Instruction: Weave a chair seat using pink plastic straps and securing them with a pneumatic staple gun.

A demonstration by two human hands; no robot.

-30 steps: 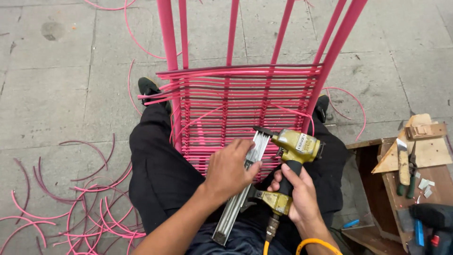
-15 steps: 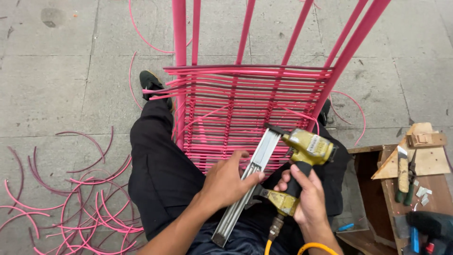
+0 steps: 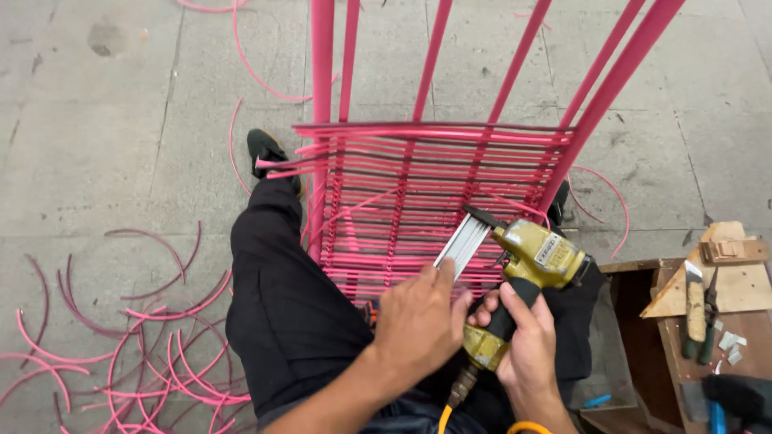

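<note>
My right hand (image 3: 527, 345) grips the black handle of a yellow pneumatic nail gun (image 3: 535, 261) held over my lap. The tool's long silver magazine (image 3: 460, 245) slants down to the left, and my left hand (image 3: 418, 321) rests on it, fingers curled over its lower part. Just beyond the tool stands a pink frame (image 3: 426, 185) with pink strips woven across its vertical rods, set between my legs in black trousers (image 3: 281, 297). An orange air hose (image 3: 523, 427) leaves the handle's base.
Cut pink strips (image 3: 137, 354) lie scattered on the grey paved floor at the left. At the right stands a wooden box (image 3: 708, 321) with wood scraps, a knife and green-handled tools on it. A black shoe (image 3: 265, 149) sits beside the frame.
The view has shifted slightly left and the nail gun sits a little lower right. My left hand has slid along the magazine and now covers its lower part.
</note>
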